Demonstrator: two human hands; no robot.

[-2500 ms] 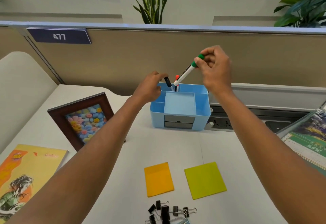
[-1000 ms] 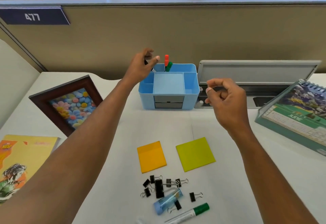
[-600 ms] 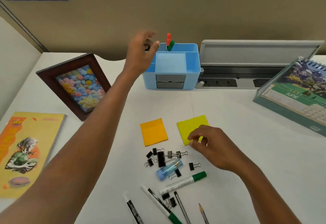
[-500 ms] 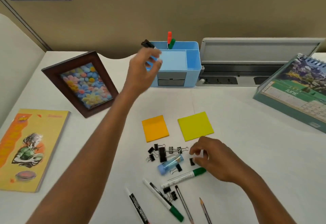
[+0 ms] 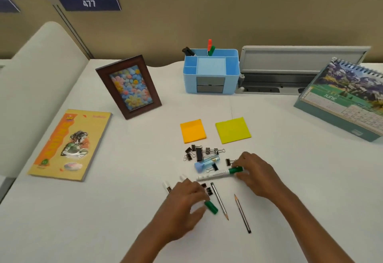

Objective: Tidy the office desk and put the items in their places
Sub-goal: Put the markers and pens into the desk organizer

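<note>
Right hand [image 5: 257, 175] pinches the cap end of a green-capped marker [image 5: 217, 175], fingers above and thumb below. The marker lies flat on the desk [image 5: 124, 211], near the front edge.

Left hand [image 5: 184, 198] lies curled over a second marker [image 5: 211, 207]; only the green cap and a white tail end show. Cannot tell if it is actually gripped.

Handling, judged: the markers are light, rigid, smooth plastic barrels that roll easily on the flat top. A mid-barrel pinch would give better control than the cap end, where the marker may pivot or the cap may pull off.

Likely destination is the blue organizer [image 5: 190, 82] at the back of the desk. Its rear slots already hold red, green and black markers [image 5: 210, 48].

Clutter close by:
- binder clips [image 5: 199, 152]
- a blue tube [image 5: 206, 163] just beside the marker's barrel
- more clips [image 5: 207, 189] at the left fingertips
- two pencils [image 5: 219, 200] between the hands

These are easy to drag or scatter on lifting.

Orange sticky pad [image 5: 192, 131] and yellow sticky pad [image 5: 233, 130] lie on the route to the organizer, flat and no obstacle. Photo frame [image 5: 128, 87], book [image 5: 68, 144] and calendar [image 5: 348, 101] are well apart.
</note>
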